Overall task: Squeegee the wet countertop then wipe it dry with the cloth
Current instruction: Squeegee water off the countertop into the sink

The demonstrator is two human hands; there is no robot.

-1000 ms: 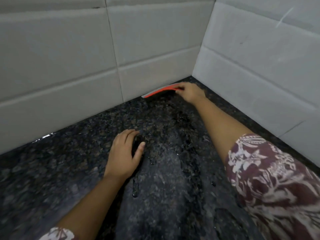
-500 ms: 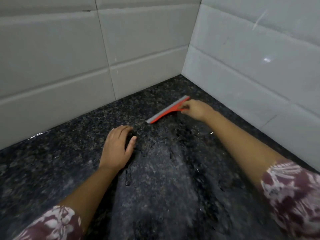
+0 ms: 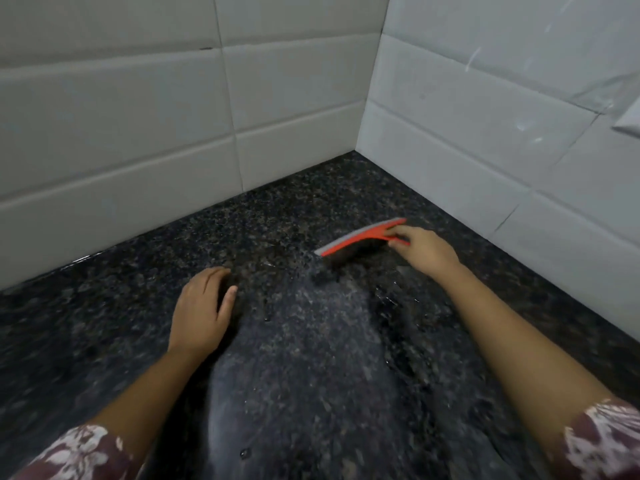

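Right hand [image 3: 424, 249] fingers closed on red squeegee [image 3: 360, 239], far right on wet desk [image 3: 311, 358]; left hand [image 3: 201, 310] flat, holding nothing.

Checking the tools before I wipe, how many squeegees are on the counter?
1. The squeegee lies toward the back right corner, held by the right hand. No cloth shows in this view.

Two walls of large pale tiles [image 3: 114, 109] are meeting in a corner behind the dark speckled stone surface. The right wall [image 3: 485, 98] is catching soft glare and showing faint streaks. A pale fixture [image 3: 628, 119] is jutting in at the right edge.
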